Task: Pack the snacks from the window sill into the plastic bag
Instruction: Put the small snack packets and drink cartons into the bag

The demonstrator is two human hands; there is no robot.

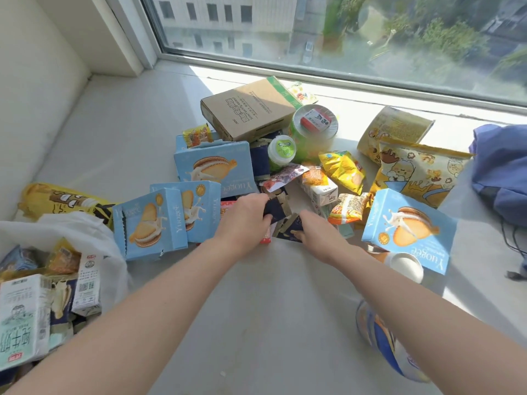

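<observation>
Sunlit white window sill point(256, 295) beneath a wide pane, seen from above; packing is partly done. Plastic bag point(94, 232), white and open-mouthed, lies at the sill's near left corner; it already holds a milk carton point(20, 317) and several smaller cartons and packets, so a first share of the snacks is judged packed.

The larger share remains on the sill, heaped from its middle toward the window edge:
- three blue biscuit boxes point(151, 223), two toward the bag and one toward the right edge;
- a cardboard box point(248, 109);
- a green tub point(313, 124);
- a yellow cartoon bag point(422, 172);
- assorted small wrappers between them.

A blue-and-orange bottle point(379, 337) lies near the front edge under the right forearm; a blue cloth bag point(502, 172) sits at the right edge, apart from the heap.

Left hand point(245, 215) reaches into the near side of the heap, fingers curled round a navy packet point(275, 213); right hand point(316, 229), just beside it, pinches a second navy packet point(286, 230) lying on the sill. Neither packet is yet over the bag; the step in hand is judged a pick-up, with most of the transfer still to do.
</observation>
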